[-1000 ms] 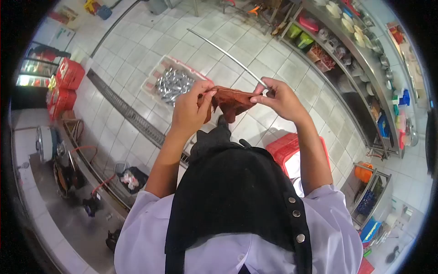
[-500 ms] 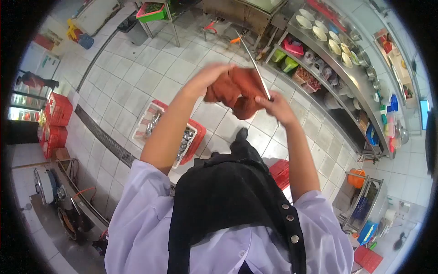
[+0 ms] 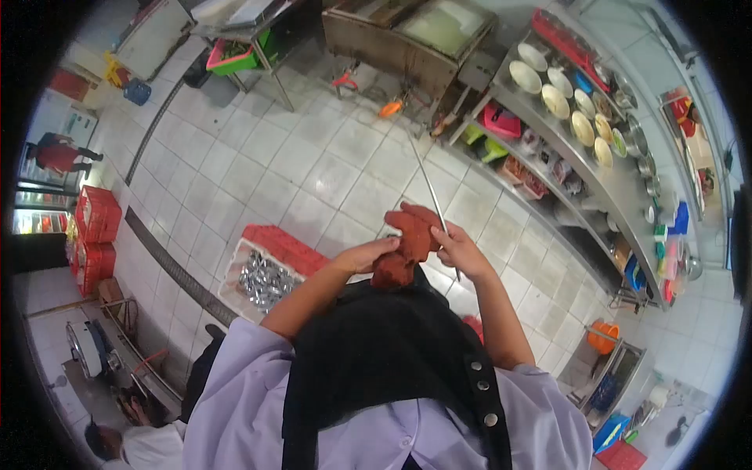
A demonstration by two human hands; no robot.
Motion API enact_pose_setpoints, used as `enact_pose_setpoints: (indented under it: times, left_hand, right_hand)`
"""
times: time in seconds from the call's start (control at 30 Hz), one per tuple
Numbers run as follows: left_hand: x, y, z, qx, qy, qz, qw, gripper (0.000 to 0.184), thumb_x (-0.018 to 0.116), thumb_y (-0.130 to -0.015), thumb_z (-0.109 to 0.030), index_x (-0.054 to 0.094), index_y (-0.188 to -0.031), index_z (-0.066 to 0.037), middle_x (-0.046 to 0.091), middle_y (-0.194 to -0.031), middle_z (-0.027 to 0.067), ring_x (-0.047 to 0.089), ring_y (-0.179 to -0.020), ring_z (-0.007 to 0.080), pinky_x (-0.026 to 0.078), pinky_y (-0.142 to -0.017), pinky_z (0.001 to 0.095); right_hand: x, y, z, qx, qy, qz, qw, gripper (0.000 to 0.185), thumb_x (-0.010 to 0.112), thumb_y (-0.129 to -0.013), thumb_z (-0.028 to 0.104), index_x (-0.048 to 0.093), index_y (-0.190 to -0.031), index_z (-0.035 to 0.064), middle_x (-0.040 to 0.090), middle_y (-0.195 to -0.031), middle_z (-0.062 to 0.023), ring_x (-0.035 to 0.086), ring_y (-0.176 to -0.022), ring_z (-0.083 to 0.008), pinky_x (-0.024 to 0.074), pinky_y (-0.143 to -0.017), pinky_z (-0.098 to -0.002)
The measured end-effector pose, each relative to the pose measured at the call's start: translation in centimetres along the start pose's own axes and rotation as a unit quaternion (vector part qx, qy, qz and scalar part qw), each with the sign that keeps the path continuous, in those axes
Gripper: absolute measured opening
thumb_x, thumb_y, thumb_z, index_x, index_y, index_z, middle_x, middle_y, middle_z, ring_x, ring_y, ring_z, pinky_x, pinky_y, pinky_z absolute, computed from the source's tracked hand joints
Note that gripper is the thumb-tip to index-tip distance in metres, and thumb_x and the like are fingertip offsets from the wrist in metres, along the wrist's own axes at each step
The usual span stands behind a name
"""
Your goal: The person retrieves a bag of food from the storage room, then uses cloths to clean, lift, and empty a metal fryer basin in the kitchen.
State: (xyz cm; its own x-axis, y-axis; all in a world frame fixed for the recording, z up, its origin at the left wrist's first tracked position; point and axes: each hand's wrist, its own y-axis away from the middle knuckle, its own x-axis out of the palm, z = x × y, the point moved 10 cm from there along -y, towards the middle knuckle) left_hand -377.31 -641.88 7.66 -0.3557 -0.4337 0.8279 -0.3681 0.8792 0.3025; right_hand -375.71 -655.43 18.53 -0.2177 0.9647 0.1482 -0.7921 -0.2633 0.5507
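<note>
In front of my apron, a soft, folded reddish-brown piece (image 3: 413, 235) hangs between my hands; I cannot tell whether it is meat or cloth. My left hand (image 3: 368, 256) is closed on its left edge, fingertips pressed into it. On the other side, my right hand (image 3: 460, 254) grips a long thin metal rod (image 3: 428, 180), its fingers also against the reddish-brown piece. The rod slants up and away past the piece, and its short lower end shows below my right hand. Whether the rod pierces the piece or only lies beside it is hidden.
A red-and-white crate (image 3: 286, 244) of silvery items stands on the tiled floor at left. Steel shelving (image 3: 540, 129) with several bowls is at right. A dirty metal unit (image 3: 392, 47) stands ahead. One person (image 3: 153, 446) is at lower left, another (image 3: 61, 157) at far left.
Both hands have come down closer to my body with the reddish-brown piece and the rod. The piece is now more bunched. A person has come into view at lower left.
</note>
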Motion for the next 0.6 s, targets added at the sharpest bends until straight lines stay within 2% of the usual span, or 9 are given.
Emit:
enact_pose_setpoints:
  times: [0.07,0.1,0.2,0.27,0.33,0.4,0.5,0.6]
  left_hand:
    - [0.6,-1.6,-3.9,0.058,-0.02,0.032,0.998,0.062,0.058,-0.107,-0.035,0.036,-0.153,-0.001,0.053,-0.147,0.0147,0.053,-0.135,0.0253,0.044,-0.115,0.0439]
    - [0.0,-2.5,-5.4,0.045,0.001,0.027,0.999,0.063,0.063,-0.104,-0.029,0.035,-0.153,-0.001,0.054,-0.145,0.0142,0.054,-0.135,0.0264,0.045,-0.114,0.0453]
    - [-1.9,-3.4,-8.7,0.045,0.028,-0.027,0.998,0.062,0.062,-0.105,-0.029,0.034,-0.154,-0.002,0.051,-0.148,0.0145,0.053,-0.136,0.0272,0.046,-0.114,0.047]
    - [-3.2,-3.9,-10.4,0.049,0.009,-0.105,0.993,0.063,0.062,-0.105,-0.029,0.034,-0.155,-0.004,0.05,-0.15,0.0146,0.053,-0.138,0.029,0.045,-0.115,0.0487]
    - [-5.4,-5.3,-11.5,0.062,0.031,-0.081,0.994,0.064,0.062,-0.105,-0.03,0.033,-0.156,-0.005,0.049,-0.151,0.0141,0.052,-0.138,0.0309,0.044,-0.117,0.0491]
    - [-6.2,-6.2,-13.3,0.072,0.106,-0.004,0.992,0.066,0.065,-0.103,-0.029,0.033,-0.155,-0.004,0.05,-0.15,0.0138,0.052,-0.138,0.0321,0.044,-0.117,0.0495]
    - [-5.8,-6.6,-20.3,0.126,0.052,-0.029,0.99,0.066,0.07,-0.1,-0.025,0.037,-0.153,-0.002,0.053,-0.147,0.0147,0.055,-0.134,0.0304,0.047,-0.115,0.047]
    - [-5.3,-6.8,-27.2,0.104,-0.047,-0.111,0.987,0.04,0.075,-0.097,-0.019,0.058,-0.128,-0.002,0.067,-0.121,0.0113,0.068,-0.108,0.0197,0.059,-0.093,0.0364]
  right_hand:
    - [-1.0,-1.7,2.1,0.03,-0.033,0.021,0.999,0.037,0.053,-0.11,0.035,0.059,-0.136,0.0091,0.045,-0.07,0.0085,0.033,-0.05,-0.0015,0.0252,-0.045,-0.0212]
    - [-1.9,-3.4,2.3,0.035,-0.038,0.025,0.998,0.035,0.053,-0.11,0.035,0.057,-0.138,0.0146,0.038,-0.069,0.0099,0.027,-0.047,-0.0021,0.0203,-0.043,-0.022]
    - [-3.0,-5.7,5.5,0.036,-0.03,0.035,0.998,0.04,0.056,-0.108,0.042,0.058,-0.137,0.0151,0.042,-0.071,0.0103,0.032,-0.049,-0.0017,0.0236,-0.044,-0.0206]
    - [-4.0,-7.3,6.5,0.046,0.089,-0.021,0.995,0.044,0.06,-0.105,0.048,0.06,-0.134,0.0155,0.047,-0.073,0.0101,0.037,-0.054,-0.0011,0.0287,-0.046,-0.0195]
    - [-3.5,-8.6,9.0,0.008,0.097,0.005,0.995,0.043,0.058,-0.107,0.041,0.061,-0.135,0.0099,0.065,-0.092,0.0004,0.055,-0.071,-0.007,0.0439,-0.054,-0.0244]
    - [-3.0,-9.6,11.2,0.02,0.085,0.024,0.996,0.04,0.054,-0.108,0.037,0.06,-0.139,0.0107,0.069,-0.099,-0.0017,0.06,-0.082,-0.0086,0.0512,-0.066,-0.0276]
    - [-3.6,-14.7,13.1,-0.131,0.066,0.01,0.989,0.036,0.054,-0.109,0.038,0.066,-0.125,0.0082,0.068,-0.093,-0.0028,0.061,-0.086,-0.0129,0.0523,-0.078,-0.0324]
    - [-5.3,-16.4,17.6,-0.144,0.175,-0.113,0.967,0.033,0.052,-0.109,0.032,0.066,-0.124,0.0058,0.072,-0.098,-0.0103,0.064,-0.096,-0.0209,0.05,-0.092,-0.0375]
